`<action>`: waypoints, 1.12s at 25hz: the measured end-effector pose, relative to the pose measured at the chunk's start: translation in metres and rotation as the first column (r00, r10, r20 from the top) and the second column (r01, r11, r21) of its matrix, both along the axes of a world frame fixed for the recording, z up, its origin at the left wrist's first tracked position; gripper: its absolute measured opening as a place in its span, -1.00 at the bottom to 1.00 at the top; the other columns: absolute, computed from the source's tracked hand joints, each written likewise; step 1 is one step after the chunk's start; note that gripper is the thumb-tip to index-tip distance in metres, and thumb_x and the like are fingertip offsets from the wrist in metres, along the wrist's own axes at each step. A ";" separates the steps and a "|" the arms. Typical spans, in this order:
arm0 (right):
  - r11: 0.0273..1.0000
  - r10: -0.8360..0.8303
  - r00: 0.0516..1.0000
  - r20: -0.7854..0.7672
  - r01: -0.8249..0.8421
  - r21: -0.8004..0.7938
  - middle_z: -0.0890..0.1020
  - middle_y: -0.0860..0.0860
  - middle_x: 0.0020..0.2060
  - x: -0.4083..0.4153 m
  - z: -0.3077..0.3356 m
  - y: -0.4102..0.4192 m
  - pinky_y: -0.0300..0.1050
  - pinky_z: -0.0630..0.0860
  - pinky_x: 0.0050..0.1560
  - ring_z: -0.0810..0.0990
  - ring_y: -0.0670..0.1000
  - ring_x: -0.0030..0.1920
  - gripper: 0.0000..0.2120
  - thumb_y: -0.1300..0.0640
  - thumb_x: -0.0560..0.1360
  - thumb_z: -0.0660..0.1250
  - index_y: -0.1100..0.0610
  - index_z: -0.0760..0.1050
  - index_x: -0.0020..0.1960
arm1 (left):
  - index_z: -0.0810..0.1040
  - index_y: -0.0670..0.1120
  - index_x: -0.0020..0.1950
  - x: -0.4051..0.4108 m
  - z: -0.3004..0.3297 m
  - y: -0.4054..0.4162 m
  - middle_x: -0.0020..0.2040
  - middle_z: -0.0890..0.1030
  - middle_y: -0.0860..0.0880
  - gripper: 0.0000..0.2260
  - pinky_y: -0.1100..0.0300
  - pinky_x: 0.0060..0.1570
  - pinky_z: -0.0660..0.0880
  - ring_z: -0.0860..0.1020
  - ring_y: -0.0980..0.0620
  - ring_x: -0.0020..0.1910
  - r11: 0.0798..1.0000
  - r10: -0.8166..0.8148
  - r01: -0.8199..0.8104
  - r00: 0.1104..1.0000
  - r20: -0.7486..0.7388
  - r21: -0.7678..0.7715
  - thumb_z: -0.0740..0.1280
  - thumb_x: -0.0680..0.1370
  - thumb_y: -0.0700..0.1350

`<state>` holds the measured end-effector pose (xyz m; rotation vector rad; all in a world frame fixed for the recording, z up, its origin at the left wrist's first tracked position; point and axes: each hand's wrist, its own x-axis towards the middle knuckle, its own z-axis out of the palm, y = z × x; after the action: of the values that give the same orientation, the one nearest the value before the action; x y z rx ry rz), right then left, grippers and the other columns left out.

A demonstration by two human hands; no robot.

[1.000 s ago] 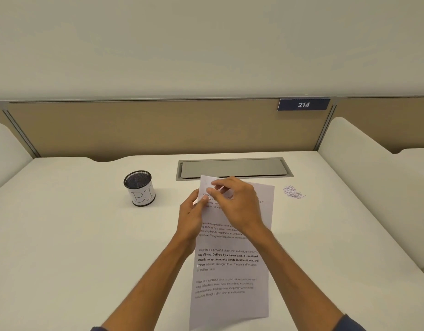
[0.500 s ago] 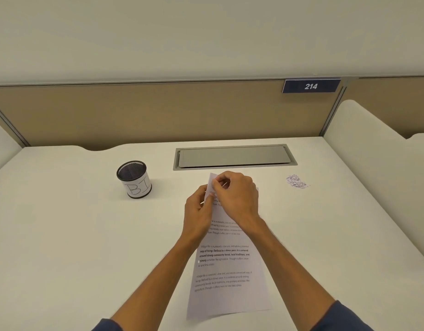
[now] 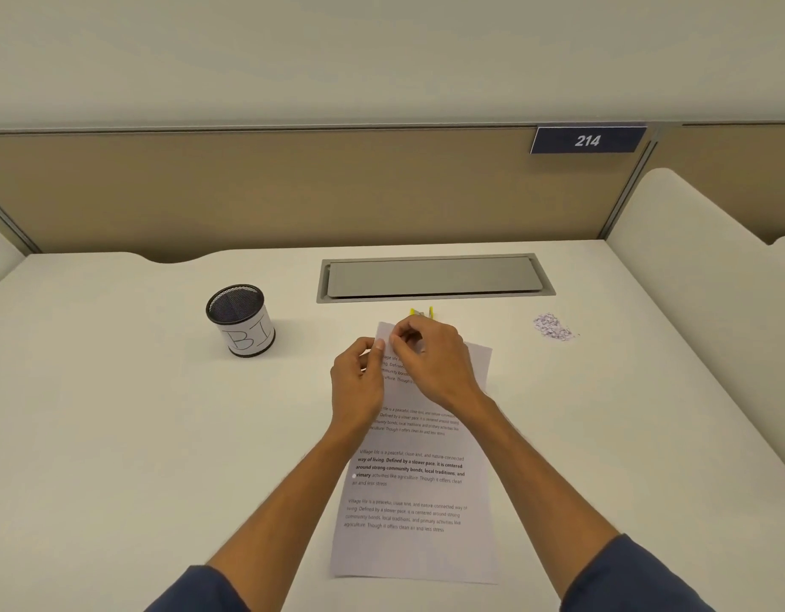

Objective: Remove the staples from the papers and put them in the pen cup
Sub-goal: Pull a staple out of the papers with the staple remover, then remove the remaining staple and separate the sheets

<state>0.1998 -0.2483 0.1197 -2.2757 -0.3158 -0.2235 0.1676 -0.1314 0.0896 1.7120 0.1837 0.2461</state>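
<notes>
- White desk (image 3: 117, 435), tan partition behind; grey cable hatch (image 3: 435, 278) set in the desktop.
- Staple itself not made out; yellow object (image 3: 421, 312) mostly hidden behind right hand (image 3: 430, 360).
- Printed papers (image 3: 415, 488) lie flat, top-left corner pinched by both hands, left hand (image 3: 357, 382) at the edge.
- Black mesh pen cup (image 3: 240, 320), paper-wrapped, well left of papers.
- Small scrap pile (image 3: 552, 326) far right.

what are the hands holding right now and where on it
Both the left hand and right hand pinch the stapled papers at the top left corner; the staple itself is too small to see.
</notes>
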 end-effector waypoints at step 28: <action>0.787 -0.587 0.765 -0.266 0.616 0.034 0.66 -0.01 -0.18 0.083 -0.088 -0.192 -0.14 0.46 -0.11 0.59 0.07 -0.18 -0.89 0.06 0.45 0.36 0.06 0.64 -0.13 | 0.58 -0.05 -0.13 0.024 -0.082 0.022 -0.20 0.68 -0.20 -0.75 0.05 -0.21 0.44 0.50 -0.05 -0.30 0.988 0.144 -0.153 0.955 -0.258 -0.014 0.21 0.67 -0.01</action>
<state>0.2830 -0.4403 0.0318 -2.1856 0.5673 -0.2772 0.1911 -0.1096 0.0078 1.6942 0.5072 0.1300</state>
